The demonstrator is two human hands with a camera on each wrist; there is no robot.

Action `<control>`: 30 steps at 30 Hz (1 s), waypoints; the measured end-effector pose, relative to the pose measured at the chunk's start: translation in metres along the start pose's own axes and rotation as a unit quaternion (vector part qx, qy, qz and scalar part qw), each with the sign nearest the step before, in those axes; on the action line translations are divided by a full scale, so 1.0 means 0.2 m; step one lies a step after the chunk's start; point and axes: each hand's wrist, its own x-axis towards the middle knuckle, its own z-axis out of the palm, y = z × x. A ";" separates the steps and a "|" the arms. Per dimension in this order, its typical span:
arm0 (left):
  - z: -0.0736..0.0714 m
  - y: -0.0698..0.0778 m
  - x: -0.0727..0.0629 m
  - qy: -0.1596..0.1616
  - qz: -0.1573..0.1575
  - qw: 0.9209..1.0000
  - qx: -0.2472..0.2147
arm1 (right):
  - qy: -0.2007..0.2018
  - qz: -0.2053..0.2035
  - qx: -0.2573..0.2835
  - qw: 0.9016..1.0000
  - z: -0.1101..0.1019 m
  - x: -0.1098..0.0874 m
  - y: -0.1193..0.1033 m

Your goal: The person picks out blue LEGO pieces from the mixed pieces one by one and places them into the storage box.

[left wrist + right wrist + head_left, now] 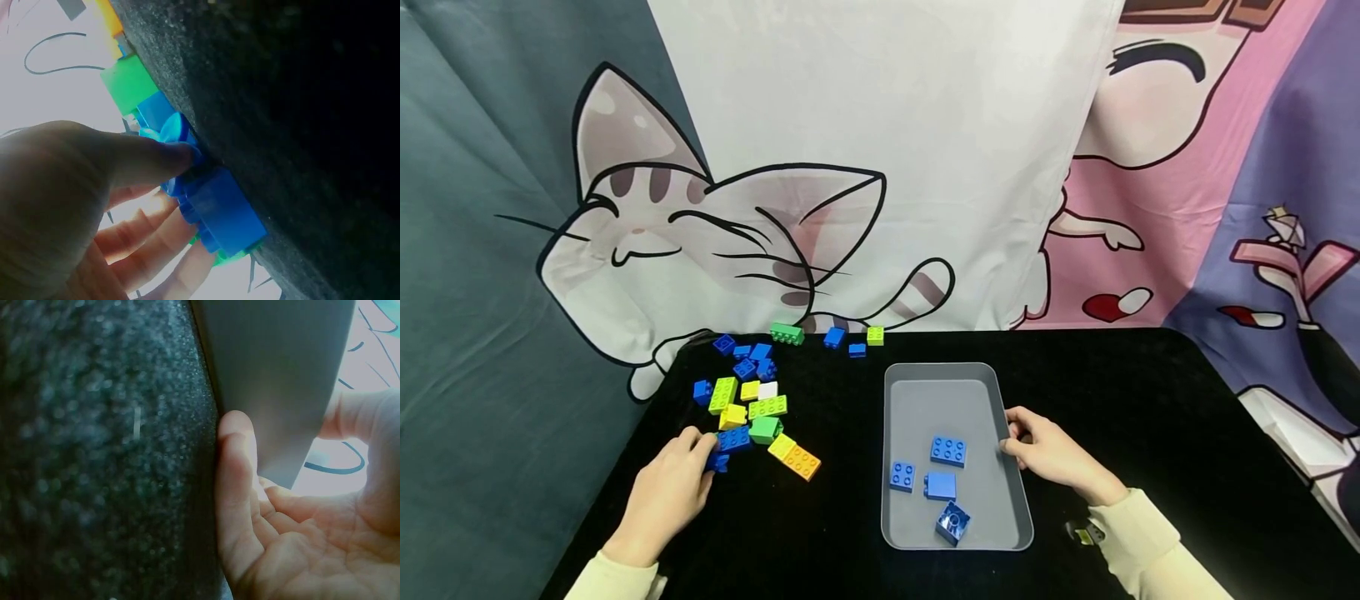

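At the near end of a spread of toy building bricks, my left hand (666,492) pinches a blue brick (718,463) between thumb and fingers. In the left wrist view the thumb covers part of this blue brick (175,128), and another blue brick (226,209) lies right beside it. A blue brick (734,439) also sits just past the fingertips in the head view. My right hand (1060,454) grips the right rim of a grey tray (940,398), thumb on the near side. Several blue bricks (948,451) lie inside the tray, mostly in its nearer half.
Green, yellow, white and blue bricks spread beyond the left hand, with an orange brick (803,462) on their right side. Along the far table edge lie a green brick (787,333), a lime brick (876,336) and two blue ones. A printed cloth (985,167) hangs behind the black table (827,550).
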 end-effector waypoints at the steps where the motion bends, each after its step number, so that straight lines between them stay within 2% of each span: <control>1: 0.00 0.00 0.00 0.000 0.004 1.000 0.004 | -0.001 0.000 -0.001 1.000 0.00 0.00 0.00; 13: -0.01 0.08 0.02 -0.005 0.044 0.999 0.002 | -0.001 0.001 -0.004 1.000 0.00 0.00 0.01; 21: -0.06 0.15 0.06 0.024 0.069 0.997 -0.021 | 0.001 -0.007 -0.001 1.000 0.00 0.00 0.00; 25: -0.09 0.22 0.10 0.026 0.085 0.995 -0.035 | 0.001 -0.004 -0.002 1.000 0.00 0.00 0.01; 30: -0.13 0.36 0.16 0.023 0.112 0.992 -0.051 | 0.000 -0.001 0.001 1.000 0.00 0.00 0.00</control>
